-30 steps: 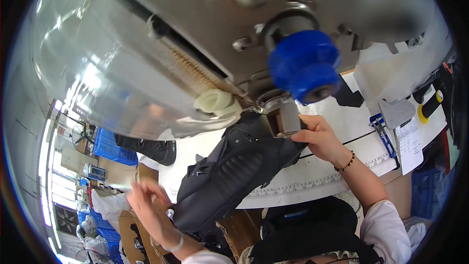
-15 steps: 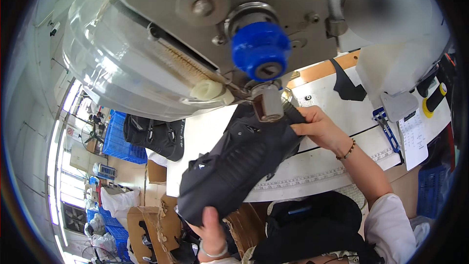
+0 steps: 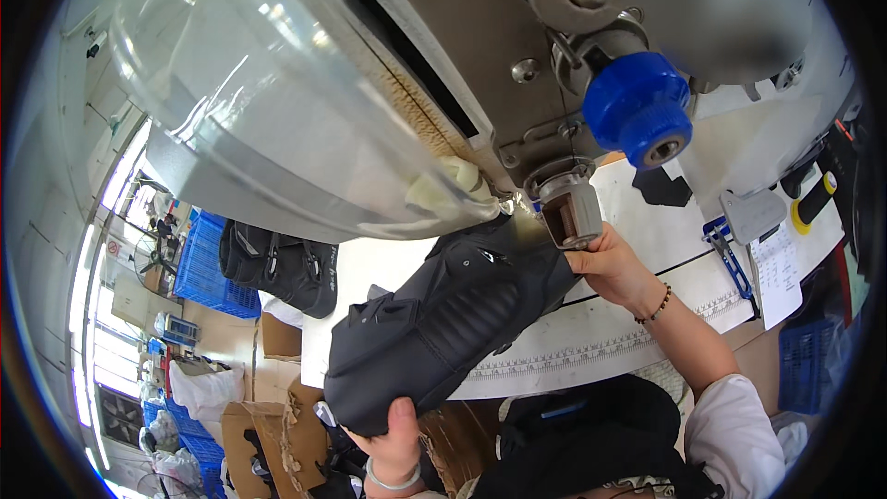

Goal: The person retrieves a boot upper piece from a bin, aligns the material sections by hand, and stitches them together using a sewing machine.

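A black boot upper (image 3: 443,314), with a ribbed padded panel and stitched seams, lies slantwise under the sewing machine head (image 3: 480,46). My left hand (image 3: 393,444) grips its lower left end, thumb on top and fingers underneath. At the other end, my right hand (image 3: 614,268) pinches the upper's edge beside the needle area. Just above that edge sits a metal guard (image 3: 568,208); the needle itself I cannot make out. A blue tension knob (image 3: 637,111) juts from the machine's face.
Another black boot upper (image 3: 277,263) rests on the white table (image 3: 370,263) at the left. To the right are a blue metal tool (image 3: 730,254), a paper sheet (image 3: 778,268) and a black-and-yellow handled tool (image 3: 813,203). Cardboard boxes (image 3: 268,448) and blue crates (image 3: 217,268) stand beyond the table.
The machine head appears further right and larger as the view shifts. Both hands keep their hold on the boot upper, whose left end sits slightly lower and further left.
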Demonstrator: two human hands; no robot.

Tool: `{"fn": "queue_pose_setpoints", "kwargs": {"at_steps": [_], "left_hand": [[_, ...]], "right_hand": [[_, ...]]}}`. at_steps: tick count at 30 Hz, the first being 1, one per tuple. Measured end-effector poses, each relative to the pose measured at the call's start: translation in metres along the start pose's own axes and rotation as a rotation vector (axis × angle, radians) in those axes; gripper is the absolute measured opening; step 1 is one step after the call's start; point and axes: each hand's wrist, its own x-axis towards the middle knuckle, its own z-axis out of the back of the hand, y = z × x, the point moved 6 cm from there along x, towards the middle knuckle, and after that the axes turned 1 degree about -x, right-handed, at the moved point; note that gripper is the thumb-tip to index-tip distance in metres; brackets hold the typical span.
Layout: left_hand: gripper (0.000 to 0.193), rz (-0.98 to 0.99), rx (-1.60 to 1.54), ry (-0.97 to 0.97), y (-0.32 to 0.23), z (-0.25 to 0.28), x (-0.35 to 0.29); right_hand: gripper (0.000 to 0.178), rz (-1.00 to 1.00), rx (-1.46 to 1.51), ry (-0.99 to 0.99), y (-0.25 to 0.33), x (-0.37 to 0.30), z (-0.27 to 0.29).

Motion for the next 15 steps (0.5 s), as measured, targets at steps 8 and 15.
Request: {"fn": "queue_pose_setpoints", "kwargs": {"at_steps": [8, 15], "left_hand": [[0.060, 0.017, -0.052, 0.026, 0.007, 0.005, 0.046], [0.058, 0.028, -0.107, 0.074, 0.018, 0.003, 0.074]], "right_hand": [[0.017, 0.025, 0.095, -0.027, -0.010, -0.002, -0.009], [0.020, 0.063, 0.036, -0.023, -0.018, -0.001, -0.013]]}}
